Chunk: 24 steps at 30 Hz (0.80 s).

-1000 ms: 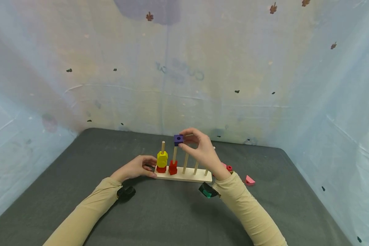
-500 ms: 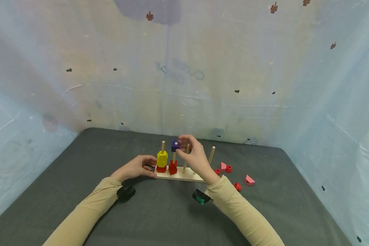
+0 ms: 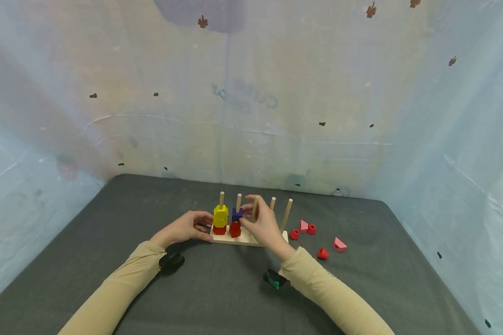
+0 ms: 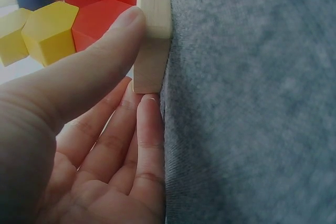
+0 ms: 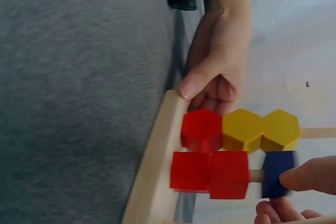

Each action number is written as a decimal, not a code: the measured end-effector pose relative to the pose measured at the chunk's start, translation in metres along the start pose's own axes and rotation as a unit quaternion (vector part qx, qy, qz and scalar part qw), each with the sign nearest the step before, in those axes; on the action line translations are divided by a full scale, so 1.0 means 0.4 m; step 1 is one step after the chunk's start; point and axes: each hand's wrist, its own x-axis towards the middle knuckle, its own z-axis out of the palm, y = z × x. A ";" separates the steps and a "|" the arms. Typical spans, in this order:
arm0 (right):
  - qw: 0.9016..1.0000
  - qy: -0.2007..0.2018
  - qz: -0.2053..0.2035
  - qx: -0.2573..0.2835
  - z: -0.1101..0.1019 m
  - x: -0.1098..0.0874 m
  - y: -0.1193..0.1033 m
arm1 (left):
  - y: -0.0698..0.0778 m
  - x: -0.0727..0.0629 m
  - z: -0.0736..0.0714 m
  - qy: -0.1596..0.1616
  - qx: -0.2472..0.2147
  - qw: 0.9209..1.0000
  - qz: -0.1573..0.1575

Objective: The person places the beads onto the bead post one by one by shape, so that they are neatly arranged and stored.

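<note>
At its left end the wooden peg base (image 3: 248, 239) is steadied by my left hand (image 3: 187, 229), thumb on its edge and fingers round the end. My right hand (image 3: 266, 226) pinches a dark purple block (image 3: 236, 214) that is threaded on the second peg. In the right wrist view a short stretch of peg shows between this block and two red square blocks (image 5: 210, 174) beneath it. The first peg carries a red hexagonal block (image 5: 201, 129) at the bottom with two yellow hexagonal blocks (image 3: 220, 216) above. The remaining pegs stand bare, partly behind my right hand.
Right of the base, several loose pieces lie on the dark grey tabletop (image 3: 218, 298): small red ones, such as this red piece (image 3: 322, 253), and pink wedge-like ones, such as this pink piece (image 3: 340, 244). A pale printed curtain (image 3: 251, 102) surrounds the table.
The purple block has gone from above the second peg's tip down along it, close over the red blocks, with my right hand lowering alongside. My left hand has stayed put.
</note>
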 end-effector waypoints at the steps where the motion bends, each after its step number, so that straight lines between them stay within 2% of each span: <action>1: 1.000 -0.001 -0.002 -0.001 0.000 -0.003 0.004 | 0.001 -0.001 0.001 0.000 -0.002 1.000 -0.002; 7: 1.000 -0.002 -0.026 0.001 -0.020 -0.033 -0.004 | 0.007 -0.007 0.004 0.001 -0.006 1.000 -0.006; 11: 0.999 -0.005 -0.032 -0.020 -0.050 -0.062 -0.024 | 0.003 -0.007 0.003 0.002 0.002 1.000 -0.003; 18: 0.997 0.007 -0.056 -0.052 -0.126 -0.110 -0.050 | 0.002 -0.008 0.000 0.011 0.008 1.000 -0.007; 24: 0.991 0.030 -0.081 -0.097 -0.206 -0.154 -0.043 | 0.001 -0.009 0.003 0.011 0.009 1.000 -0.007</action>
